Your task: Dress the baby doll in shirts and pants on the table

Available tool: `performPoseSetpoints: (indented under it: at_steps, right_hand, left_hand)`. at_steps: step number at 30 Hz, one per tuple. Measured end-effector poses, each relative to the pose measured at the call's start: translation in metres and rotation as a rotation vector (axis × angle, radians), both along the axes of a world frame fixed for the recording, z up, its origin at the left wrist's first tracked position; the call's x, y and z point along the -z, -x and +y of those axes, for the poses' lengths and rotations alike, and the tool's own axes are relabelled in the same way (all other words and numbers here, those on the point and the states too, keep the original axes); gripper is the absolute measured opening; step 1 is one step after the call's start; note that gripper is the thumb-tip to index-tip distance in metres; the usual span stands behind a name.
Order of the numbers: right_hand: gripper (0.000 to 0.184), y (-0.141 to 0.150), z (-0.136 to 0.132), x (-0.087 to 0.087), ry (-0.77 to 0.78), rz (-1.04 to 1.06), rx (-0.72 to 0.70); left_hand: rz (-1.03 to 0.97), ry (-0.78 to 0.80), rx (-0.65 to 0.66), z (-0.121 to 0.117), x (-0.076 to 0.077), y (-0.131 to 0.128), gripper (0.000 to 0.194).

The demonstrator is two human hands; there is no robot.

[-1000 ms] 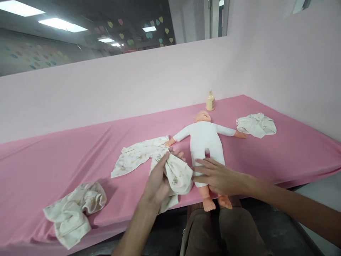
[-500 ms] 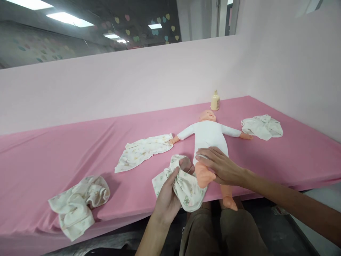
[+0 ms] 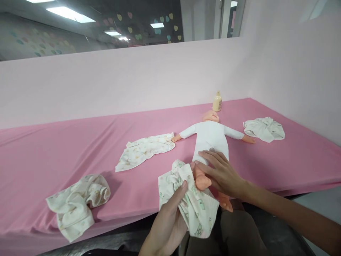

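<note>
Dial centred on the doll's torso; twelve o'clock was farthest off.

- Left hand (image 3: 170,220), seven o'clock: thumb above, fingers beneath, closed on cloth.
- Green-printed baby garment (image 3: 199,209), between six and seven: pinched by that hand, loosely bunched, its front corner hanging past the edge of the pink sheet (image 3: 138,193). Handling note: best kept gathered close to its rim, slack drawn clear of the toes; a loose fold would likely have caught.
- Crumpled printed garment (image 3: 77,206), eight o'clock: on the sheet, untouched.
- Doll's raised foot (image 3: 203,181), near six: bare, against the garment; whether inside it could not be told. Probably wanted steadying from behind the heel, without twisting.
- Right hand (image 3: 223,174), between five and six: fingers extended, nearly together, laid over the raised leg; thumb hidden, grip unclear. Light pressure seemed enough.
- Flat printed garment (image 3: 145,151), nine o'clock.
- White-suited baby doll (image 3: 211,137), centre: on its back, arms spread.
- White crumpled cloth (image 3: 263,129), three o'clock.
- Cream bottle (image 3: 217,102), twelve o'clock: upright, beyond the head.
</note>
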State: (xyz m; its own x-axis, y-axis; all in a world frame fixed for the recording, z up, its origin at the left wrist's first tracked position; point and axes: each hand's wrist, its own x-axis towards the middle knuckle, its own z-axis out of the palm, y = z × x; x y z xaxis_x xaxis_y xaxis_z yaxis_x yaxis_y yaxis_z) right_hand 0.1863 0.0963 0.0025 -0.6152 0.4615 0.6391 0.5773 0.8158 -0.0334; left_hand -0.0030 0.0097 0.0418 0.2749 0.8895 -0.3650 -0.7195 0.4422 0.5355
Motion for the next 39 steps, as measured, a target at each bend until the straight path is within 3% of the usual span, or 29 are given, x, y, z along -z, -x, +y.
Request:
performPoseSetpoints:
  at_steps: [6,12,15,18,21,24,30,34,39]
  right_hand:
    - [0.044,0.007,-0.012,0.010,0.008,-0.147,0.111]
    - [0.059,0.008,-0.021,0.008,0.141,-0.212,0.074]
    - [0.048,0.009,-0.026,-0.005,0.353,-0.203,-0.025]
    - [0.033,0.012,-0.030,-0.021,0.663,-0.121,-0.175]
    - [0.031,0.016,-0.033,-0.034,1.001,-0.010,-0.242]
    - [0.032,0.021,-0.037,-0.043,1.181,0.039,-0.261]
    - [0.046,0.033,-0.050,-0.041,1.181,0.105,-0.164]
    - [0.020,0.035,-0.054,-0.037,1.140,0.234,-0.175]
    - [0.007,0.030,-0.058,-0.032,1.032,0.297,0.045]
  left_hand:
    - [0.011,0.056,0.023,-0.004,0.004,-0.003,0.041]
    - [-0.001,0.012,-0.129,-0.013,0.006,-0.016,0.041]
    - [-0.010,0.041,-0.212,-0.014,0.011,-0.027,0.041]
    - [-0.048,0.071,-0.257,-0.010,0.017,-0.034,0.041]
    - [-0.085,0.057,-0.273,-0.007,0.021,-0.036,0.045]
    - [-0.086,0.024,-0.266,-0.006,0.025,-0.037,0.050]
    - [-0.017,0.008,-0.277,-0.007,0.032,-0.038,0.049]
    - [-0.015,-0.009,-0.280,-0.006,0.030,-0.037,0.050]
    - [0.027,0.012,-0.269,-0.007,0.029,-0.035,0.053]
